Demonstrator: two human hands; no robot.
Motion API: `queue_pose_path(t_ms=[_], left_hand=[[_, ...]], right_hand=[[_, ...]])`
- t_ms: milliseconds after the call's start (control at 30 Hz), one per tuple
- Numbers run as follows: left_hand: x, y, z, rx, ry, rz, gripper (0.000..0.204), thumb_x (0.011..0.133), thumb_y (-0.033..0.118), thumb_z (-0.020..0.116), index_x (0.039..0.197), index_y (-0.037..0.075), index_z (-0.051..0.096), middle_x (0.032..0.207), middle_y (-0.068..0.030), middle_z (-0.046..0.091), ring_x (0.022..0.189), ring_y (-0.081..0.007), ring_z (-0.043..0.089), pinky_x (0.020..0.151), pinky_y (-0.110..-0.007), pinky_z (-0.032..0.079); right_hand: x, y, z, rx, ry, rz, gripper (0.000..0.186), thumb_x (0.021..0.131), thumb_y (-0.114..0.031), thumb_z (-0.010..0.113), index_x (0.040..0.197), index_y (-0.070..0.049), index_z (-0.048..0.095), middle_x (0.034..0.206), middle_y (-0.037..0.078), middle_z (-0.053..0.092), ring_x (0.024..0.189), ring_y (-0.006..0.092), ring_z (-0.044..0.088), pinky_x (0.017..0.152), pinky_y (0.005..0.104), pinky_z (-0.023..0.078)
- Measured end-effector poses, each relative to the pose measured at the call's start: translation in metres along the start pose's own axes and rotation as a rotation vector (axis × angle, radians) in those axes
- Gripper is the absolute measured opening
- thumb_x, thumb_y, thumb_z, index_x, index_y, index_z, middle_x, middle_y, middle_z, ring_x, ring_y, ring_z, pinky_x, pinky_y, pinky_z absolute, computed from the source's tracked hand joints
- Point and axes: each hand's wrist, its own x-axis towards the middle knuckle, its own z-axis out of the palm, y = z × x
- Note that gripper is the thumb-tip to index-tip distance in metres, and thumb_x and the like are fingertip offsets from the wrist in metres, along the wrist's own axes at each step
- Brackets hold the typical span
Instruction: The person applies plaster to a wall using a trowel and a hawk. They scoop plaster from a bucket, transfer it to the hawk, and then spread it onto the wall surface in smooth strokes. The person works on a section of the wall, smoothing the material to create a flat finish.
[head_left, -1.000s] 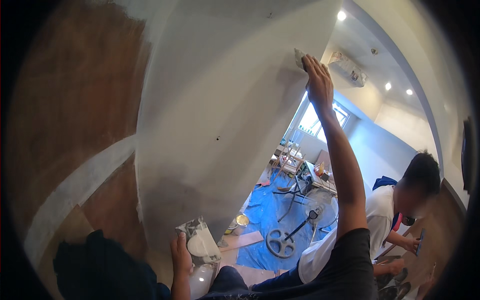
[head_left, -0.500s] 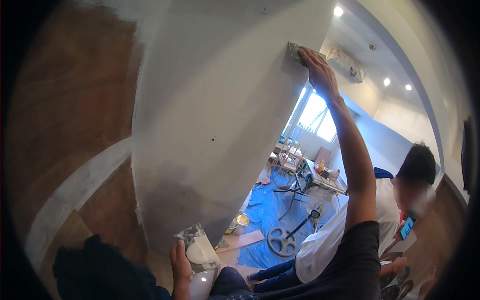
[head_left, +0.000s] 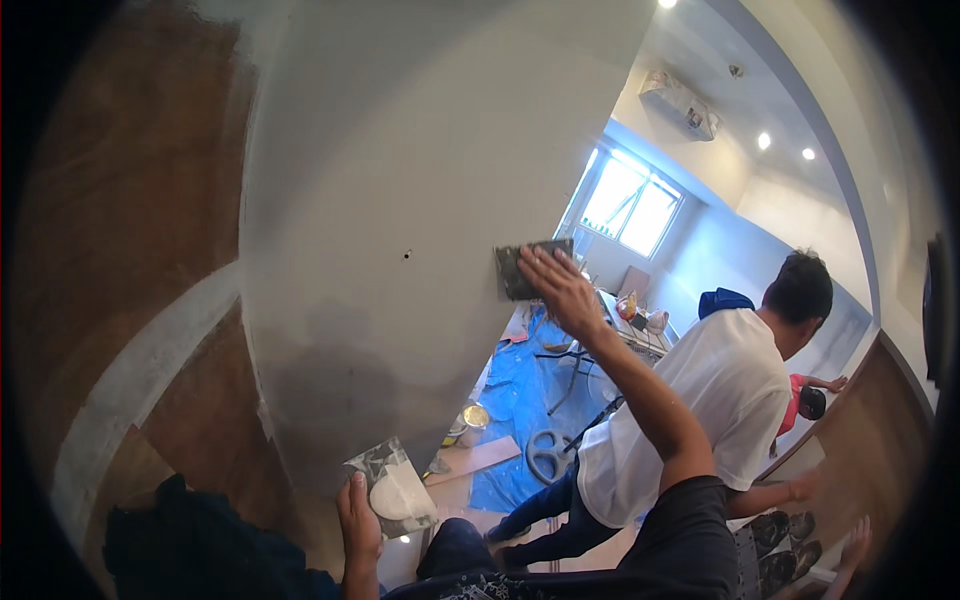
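Pale wall (head_left: 370,170), little hole (head_left: 407,256) | right hand (head_left: 562,288) gripping a dark, smudgy rectangular scraper (head_left: 513,278) at the wall's edge | left hand (head_left: 360,522) clamped on a grubby plate (head_left: 373,464) down low, smooth white blob (head_left: 402,495) on top

Wall (head_left: 400,170) ahead, co-worker (head_left: 690,400) right; window (head_left: 632,203) beyond

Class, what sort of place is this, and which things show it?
Probably a room under renovation: blue sheeting lies spread out, and the right hand holds a flat scraper at the pale wall.
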Motion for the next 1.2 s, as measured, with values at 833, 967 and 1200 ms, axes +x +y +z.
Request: queue_pose_path(t_ms=[833,967,1200], left_hand=[[0.004,-0.015,0.002,0.047,0.215,0.083,0.044,0.104,0.038,0.046,0.101,-0.003,0.063,0.094,-0.0076,0.061,0.089,-0.0156,0.057,0.082,-0.03,0.046],[-0.004,0.004,0.009,-0.008,0.026,0.109,0.042,0.104,0.038,0.047,0.107,-0.002,0.061,0.1,-0.0079,0.063,0.092,-0.0146,0.059,0.084,-0.029,0.047],[-0.003,0.003,0.012,-0.09,0.199,-0.02,0.057,0.102,0.042,0.049,0.133,-0.006,0.049,0.133,-0.0135,0.055,0.125,-0.0208,0.052,0.107,-0.034,0.039]], right_hand=[[0.114,0.098,-0.103,-0.052,0.204,-0.012,0.059,0.085,0.008,0.046,0.142,-0.011,0.049,0.151,0.009,0.045,0.141,0.0288,0.04,0.117,0.0451,0.031],[0.064,0.038,-0.062,0.012,0.069,-0.012,0.065,0.08,0.008,0.049,0.142,-0.009,0.048,0.153,0.009,0.042,0.142,0.0274,0.038,0.121,0.0436,0.026],[-0.008,-0.059,0.018,0.11,-0.118,-0.028,0.076,0.075,0.003,0.054,0.148,-0.011,0.04,0.16,0.003,0.033,0.146,0.0188,0.032,0.119,0.0409,0.027]])
